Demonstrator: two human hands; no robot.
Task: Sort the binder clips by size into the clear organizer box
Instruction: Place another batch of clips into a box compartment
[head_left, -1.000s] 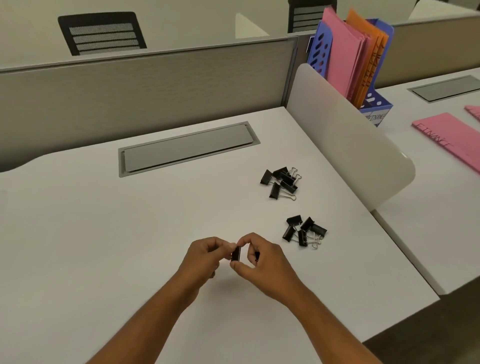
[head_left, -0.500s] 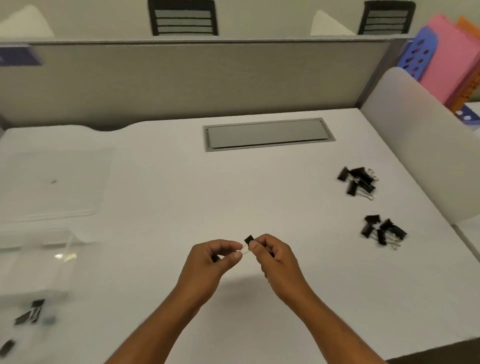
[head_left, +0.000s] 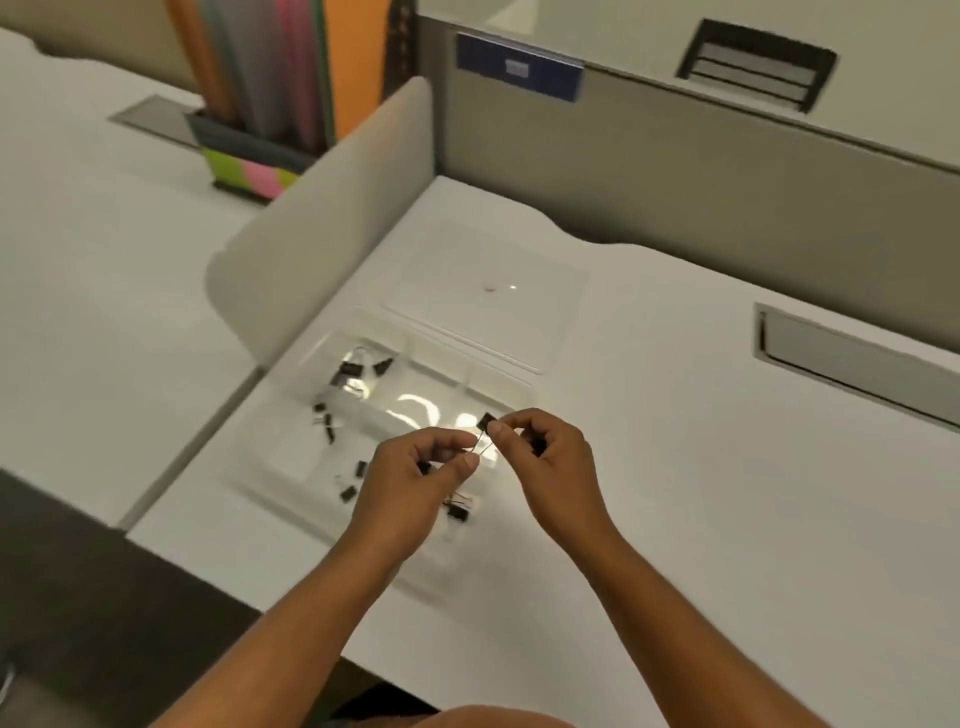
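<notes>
Hands meet over the near right part of the clear organizer box (head_left: 317, 457), which sits open on the white surface (head_left: 727, 519) with its clear lid (head_left: 488, 296) lying flat just behind it. The right hand (head_left: 550, 462) pinches a small black binder clip (head_left: 487, 421) between thumb and forefinger, its other fingers curled. The left hand (head_left: 415, 483) pinches the clip's thin wire handle at the lower end, so the clip hangs between the two hands, above the box. Inside the box, black clips lie in separate compartments: a cluster (head_left: 353, 371) in the far left one, a few (head_left: 324, 418) in the next toward the person, more (head_left: 356, 480) in the near one, and one (head_left: 457, 512) just below the left hand. A frosted divider panel (head_left: 322, 228) stands left of the box. Beyond it, on the neighbouring desk, a file holder (head_left: 249, 150) carries coloured folders (head_left: 270, 62). A grey cable hatch (head_left: 852, 358) is set into the surface at right.
</notes>
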